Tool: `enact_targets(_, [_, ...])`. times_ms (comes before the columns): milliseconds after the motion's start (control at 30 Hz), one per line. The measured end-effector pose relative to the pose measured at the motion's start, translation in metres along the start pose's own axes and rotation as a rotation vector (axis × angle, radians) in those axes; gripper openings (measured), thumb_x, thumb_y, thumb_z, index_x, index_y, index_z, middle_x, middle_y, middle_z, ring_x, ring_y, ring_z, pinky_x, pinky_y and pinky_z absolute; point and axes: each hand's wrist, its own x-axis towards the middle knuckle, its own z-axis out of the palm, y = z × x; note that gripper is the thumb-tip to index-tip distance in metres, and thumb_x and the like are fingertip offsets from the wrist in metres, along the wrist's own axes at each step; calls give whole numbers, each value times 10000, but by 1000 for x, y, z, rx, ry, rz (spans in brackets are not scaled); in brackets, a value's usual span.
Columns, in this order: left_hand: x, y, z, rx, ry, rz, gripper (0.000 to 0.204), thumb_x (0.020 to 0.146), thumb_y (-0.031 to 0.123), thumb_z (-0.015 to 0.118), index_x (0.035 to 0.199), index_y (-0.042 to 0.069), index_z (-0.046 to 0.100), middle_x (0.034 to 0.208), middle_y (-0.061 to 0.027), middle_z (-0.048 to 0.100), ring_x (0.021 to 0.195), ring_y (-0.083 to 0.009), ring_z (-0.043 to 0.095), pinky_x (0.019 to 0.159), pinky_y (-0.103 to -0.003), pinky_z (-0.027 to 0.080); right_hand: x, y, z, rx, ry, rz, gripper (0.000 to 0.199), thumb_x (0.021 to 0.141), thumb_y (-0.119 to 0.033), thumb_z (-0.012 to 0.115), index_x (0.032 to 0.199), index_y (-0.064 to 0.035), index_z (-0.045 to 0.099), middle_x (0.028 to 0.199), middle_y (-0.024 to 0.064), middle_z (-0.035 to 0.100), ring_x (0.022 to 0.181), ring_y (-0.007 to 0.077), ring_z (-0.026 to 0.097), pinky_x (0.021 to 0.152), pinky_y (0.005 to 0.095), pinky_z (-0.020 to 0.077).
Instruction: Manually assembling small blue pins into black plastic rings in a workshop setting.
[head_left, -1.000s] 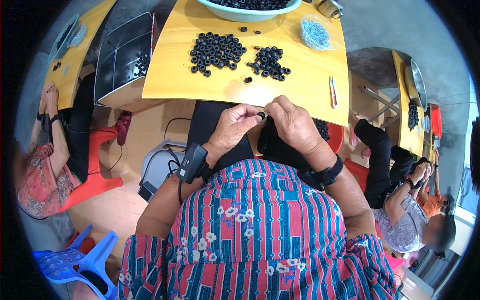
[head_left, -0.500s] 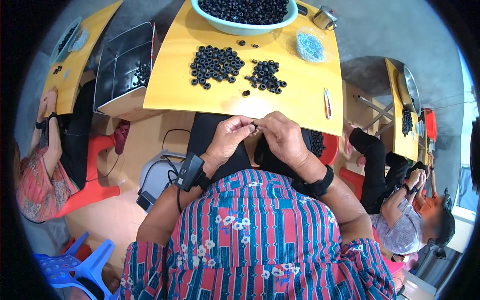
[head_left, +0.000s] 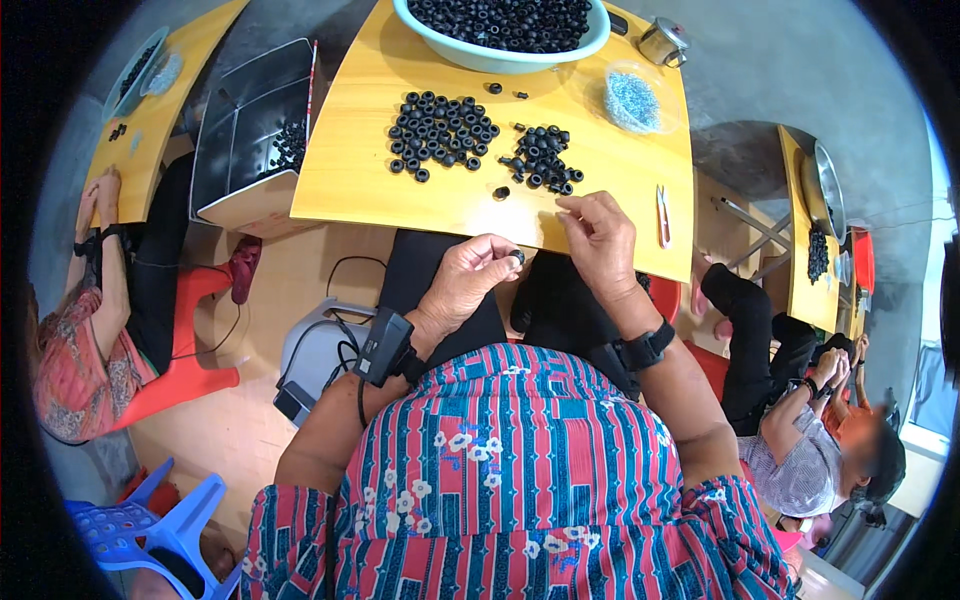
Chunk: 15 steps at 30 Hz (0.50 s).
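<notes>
My left hand (head_left: 465, 283) pinches a small black ring-shaped rubber piece (head_left: 516, 257) between thumb and forefinger, just off the table's near edge and above my lap. Apart from it, to the right, my right hand (head_left: 600, 240) hovers at the table edge, its fingers bent and slightly spread with no piece visible in them. Closest to that hand lies a loose pile of small black pieces (head_left: 541, 157). A larger group of black rings (head_left: 440, 132) is spread to its left. One single black piece (head_left: 501, 193) lies in front of the piles.
On the yellow table (head_left: 350, 190) stand a pale green basin (head_left: 510, 62) full of black pieces, a clear tub (head_left: 634, 100) of bluish bits and a metal mug (head_left: 663, 42). Small scissors (head_left: 664, 216) lie at right. A black-lined box (head_left: 240, 130) stands left. Other people sit on both sides.
My hands have parted. The right hand has moved up and right to the table edge, while the left keeps the black ring piece near its former place. The view has shifted slightly.
</notes>
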Motion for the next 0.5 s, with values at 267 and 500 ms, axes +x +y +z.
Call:
enact_targets(267, [-1,9,9,27,-10,-10,112,891,93,601,983,29,607,904,-1,613,833,-76,575,786,-230,469,22,1,4,-271,-4,-74,86,764,-98,668,848,-78,668,772,94,574,669,287,604,596,361,496])
enact_targets(500, [-3,13,11,53,-4,-20,114,890,102,601,978,30,612,894,-4,617,829,-80,580,788,-236,470,26,-2,3,-395,-119,-42,90,752,-131,659,832,-90,670,790,85,580,689,297,609,616,389,505])
